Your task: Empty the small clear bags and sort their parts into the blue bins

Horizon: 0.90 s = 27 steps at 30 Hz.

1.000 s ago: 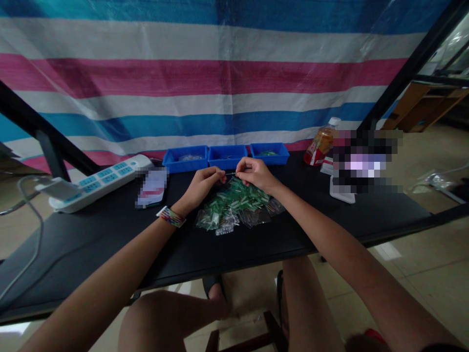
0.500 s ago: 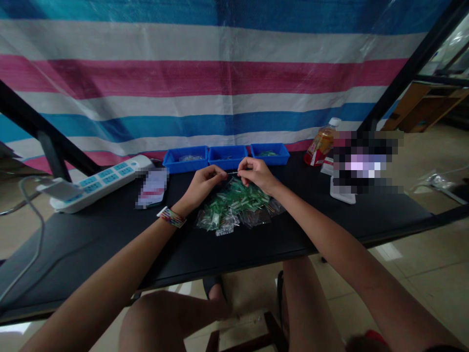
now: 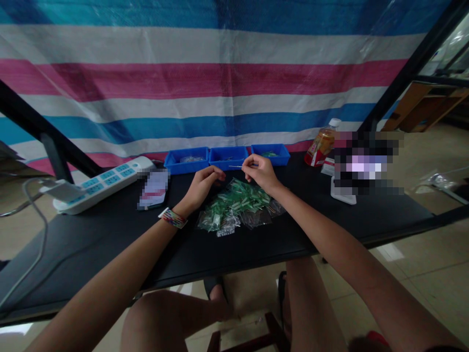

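A thin, light-coloured needle-like rod [image 3: 235, 166] is pinched between the thumb and fingers of my right hand [image 3: 258, 171]. Its free end points left, in front of the middle blue tray [image 3: 227, 164]. My left hand [image 3: 202, 187] is apart from the rod, its fingers loosely bent over the table, and I see nothing in them. Just below both hands lies a heap of small green and clear plastic packets [image 3: 238, 201]. Some of the clear ones hold thin pieces too small to name.
Blue trays stand left [image 3: 183, 166] and right [image 3: 270, 159] of the middle one, with small items inside. A power strip [image 3: 106, 183] and a phone [image 3: 154, 189] lie left on the black table [image 3: 120, 244]. To the right stands a drink bottle [image 3: 321, 144]. A striped sheet [image 3: 227, 78] hangs behind.
My left hand has come off the rod and lowered slightly. My right hand has moved a little up and right, keeping the rod in its pinch.
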### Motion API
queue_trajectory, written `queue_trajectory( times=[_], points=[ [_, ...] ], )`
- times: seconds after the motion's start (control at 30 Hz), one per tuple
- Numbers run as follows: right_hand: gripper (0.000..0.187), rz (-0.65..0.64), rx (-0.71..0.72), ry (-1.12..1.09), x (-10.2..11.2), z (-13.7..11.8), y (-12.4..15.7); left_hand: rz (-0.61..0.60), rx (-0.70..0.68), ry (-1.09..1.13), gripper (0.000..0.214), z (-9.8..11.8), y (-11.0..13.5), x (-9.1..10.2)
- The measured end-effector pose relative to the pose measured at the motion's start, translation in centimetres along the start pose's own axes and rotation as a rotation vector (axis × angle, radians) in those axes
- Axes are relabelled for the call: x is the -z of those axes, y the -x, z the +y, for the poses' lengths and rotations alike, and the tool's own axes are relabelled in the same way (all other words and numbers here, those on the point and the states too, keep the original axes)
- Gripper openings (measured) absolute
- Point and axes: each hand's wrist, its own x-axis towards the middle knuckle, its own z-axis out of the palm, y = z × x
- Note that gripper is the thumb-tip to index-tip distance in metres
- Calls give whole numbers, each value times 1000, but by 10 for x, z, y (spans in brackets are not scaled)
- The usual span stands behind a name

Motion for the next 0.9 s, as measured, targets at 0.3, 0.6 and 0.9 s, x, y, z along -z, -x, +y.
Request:
queue_trajectory(
  times=[0.3,0.6,0.9],
  points=[
    [13,142,108,267,2,-3,2,-11,4,-10,23,4,2,-3],
    [36,96,80,363,17,-10,-3,-13,10,7,21,-2,0,-3],
    [14,-245,-23,583,50,-21,-11,-37,6,-11,19,-9,-1,2]
  ],
)
